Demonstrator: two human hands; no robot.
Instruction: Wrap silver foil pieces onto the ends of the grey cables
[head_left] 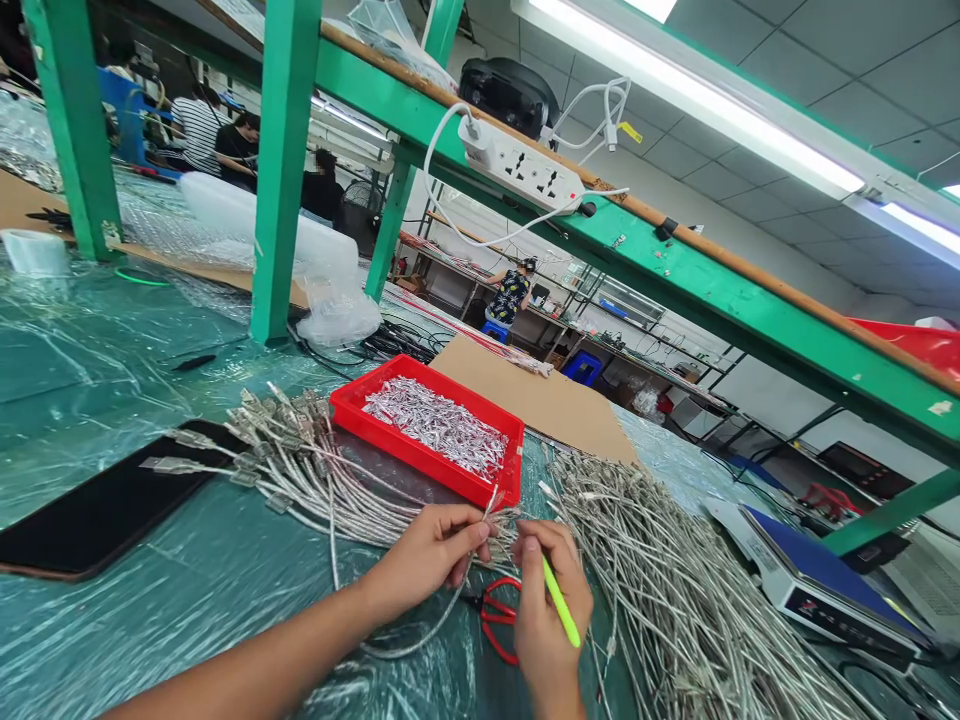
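My left hand (431,555) is closed, its thumb and fingers pinching the end of a thin silvery braided cable (439,628) that loops down beneath it. My right hand (553,615) is wrapped round a neon yellow-green pen-like tool (561,602); the tool's tip is hidden by the fingers. Both sets of fingertips come close together at the cable's end, just in front of a red tray (511,472) full of small shiny metal pieces (435,425). Red-handled scissors (495,625) lie on the table between the hands, partly covered by the right one.
Bundled cables with USB plugs (292,450) lie at left beside a black phone-like slab (112,500). A large cable pile (675,580) and a blue-topped scale (825,575) stand at right. Cardboard (540,395) lies behind the tray. A green shelf frame (735,300) carries a power strip (521,165).
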